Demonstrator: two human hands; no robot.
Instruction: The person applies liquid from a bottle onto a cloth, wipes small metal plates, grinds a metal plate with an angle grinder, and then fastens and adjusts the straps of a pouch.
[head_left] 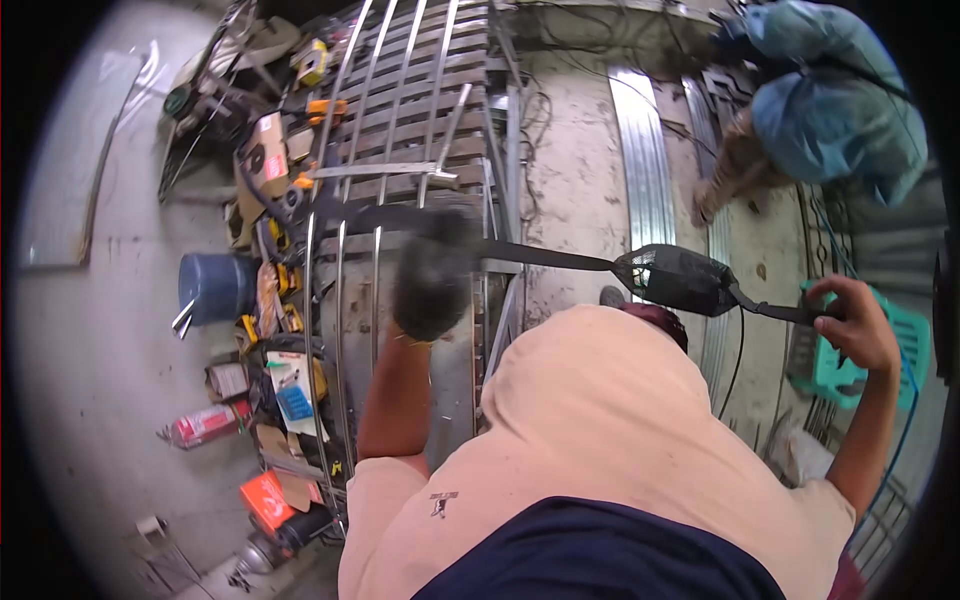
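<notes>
A black strap [545, 256] stretches between my two hands in front of my chest. Part of it is a black mesh pouch [690, 280], nearer my right hand, with a thin dark cable hanging below. My left hand [437, 275], in a dark glove, is smeared by motion; the strap runs into it and its other end trails off to the left, so it appears closed round the strap. My bare right hand [855, 325] pinches the strap's right end between thumb and fingers.
Left is a slatted metal rack [400, 110] with long metal bars. Beyond it lie a blue bucket [215, 287], a red bottle [205, 425], boxes and tools. A green plastic crate [905, 335] is at right. Upper right, a person in blue [835, 110] bends down near metal channels [645, 150].
</notes>
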